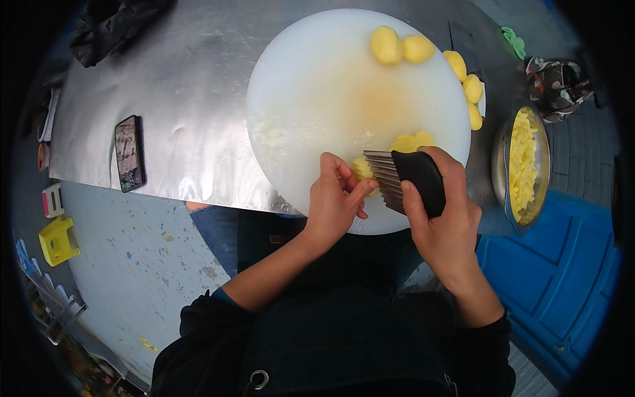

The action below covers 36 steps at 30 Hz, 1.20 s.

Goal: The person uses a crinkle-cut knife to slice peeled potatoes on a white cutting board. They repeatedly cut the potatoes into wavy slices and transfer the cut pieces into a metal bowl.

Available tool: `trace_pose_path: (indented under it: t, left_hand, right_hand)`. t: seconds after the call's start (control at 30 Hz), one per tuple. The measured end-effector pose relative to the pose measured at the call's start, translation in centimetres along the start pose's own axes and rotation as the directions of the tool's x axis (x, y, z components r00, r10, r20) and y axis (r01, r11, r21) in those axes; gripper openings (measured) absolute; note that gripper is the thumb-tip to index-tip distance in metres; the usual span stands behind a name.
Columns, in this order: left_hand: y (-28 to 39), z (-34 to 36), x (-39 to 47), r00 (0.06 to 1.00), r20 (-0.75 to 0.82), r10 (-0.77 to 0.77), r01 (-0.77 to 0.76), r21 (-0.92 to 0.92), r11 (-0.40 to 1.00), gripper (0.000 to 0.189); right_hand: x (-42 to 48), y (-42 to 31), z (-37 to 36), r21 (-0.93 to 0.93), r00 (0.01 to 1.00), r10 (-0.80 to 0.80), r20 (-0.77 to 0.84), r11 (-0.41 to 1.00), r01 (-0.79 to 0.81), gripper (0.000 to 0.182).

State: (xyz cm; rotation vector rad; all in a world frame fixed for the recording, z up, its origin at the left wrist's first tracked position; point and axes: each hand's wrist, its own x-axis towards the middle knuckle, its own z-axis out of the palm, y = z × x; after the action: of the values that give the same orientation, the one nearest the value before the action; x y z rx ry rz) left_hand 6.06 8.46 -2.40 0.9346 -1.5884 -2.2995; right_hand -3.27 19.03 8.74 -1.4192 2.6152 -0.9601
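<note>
My right hand (449,233) grips the black handle of a crinkle cutter (419,181), its ridged metal blade turned toward my left hand. With its fingertips, my left hand (330,203) holds a peeled potato piece (363,167) on the round white cutting board (307,89). The blade covers part of that piece, and the left thumb is close beside the blade's edge. Just beyond the cutter lie yellow potato slices (409,143). Two peeled potatoes (386,44) rest near the board's far edge.
Several more peeled potatoes (473,88) sit beyond the board's right rim. Farther right, a metal bowl (544,173) contains crinkle-cut potato strips (523,164). A phone (129,154) lies on the metal table (198,99) at left. A black plastic bag (116,30) is at the far left corner.
</note>
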Motion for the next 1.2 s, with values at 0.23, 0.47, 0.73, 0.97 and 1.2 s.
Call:
trace_pose_path:
  t: [0.23,0.47,0.73,0.97,1.2]
  left_hand:
    - [-0.1,-0.1,-0.4,1.000,0.008,-0.019,0.018,0.058,0.998,0.043]
    - [-1.4,0.5,-0.1,0.924,-0.069,0.375,-0.323,0.381,0.866,0.054]
    - [1.7,1.0,2.2,0.811,0.397,0.430,-0.527,0.815,0.242,0.074]
    - [2.9,0.2,3.3,0.809,0.476,0.345,-0.569,0.782,0.255,0.061]
    - [3.0,0.8,2.8,0.893,0.279,0.353,-0.428,0.766,0.479,0.055]
  right_hand:
    - [-0.5,1.5,3.6,-0.081,0.992,0.049,0.120,0.996,-0.040,0.044]
    - [-1.0,3.9,-0.7,0.112,0.983,0.150,-0.103,0.984,-0.139,0.044]
    - [-3.6,6.6,-4.0,0.231,0.824,0.382,-0.419,0.922,-0.310,0.040]
    - [-4.4,6.2,-3.2,0.311,0.821,0.424,-0.381,0.895,-0.318,0.036]
    - [-5.0,6.0,-2.7,0.332,0.833,0.449,-0.322,0.878,-0.344,0.038]
